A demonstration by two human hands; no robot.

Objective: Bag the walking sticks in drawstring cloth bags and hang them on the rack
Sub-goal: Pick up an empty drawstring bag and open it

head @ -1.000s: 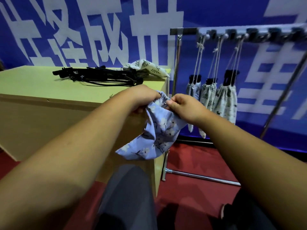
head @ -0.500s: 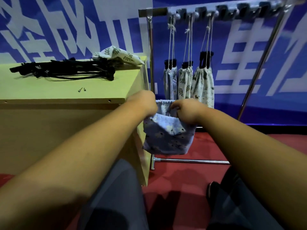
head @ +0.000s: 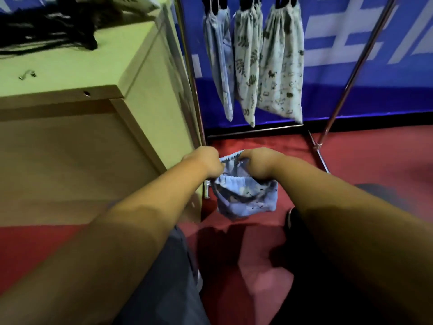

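Already three filled bags [head: 248, 55] hung upper centre on the rack [head: 354, 75], while left hand [head: 206, 160] and right hand [head: 257, 161] gripped an empty blue drawstring bag [head: 246, 199] by its mouth; black sticks [head: 46, 24] waited upper left.

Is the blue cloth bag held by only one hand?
No: the left hand and the right hand each grip the gathered rim of the blue cloth bag, one at each side.

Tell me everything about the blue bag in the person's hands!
The blue bag is soft cloth with a small dark print and a gathered drawstring rim. The left hand and right hand each grip the rim, holding its mouth open upward. No stick shows inside. It hangs crumpled above the red floor, near the wooden table.
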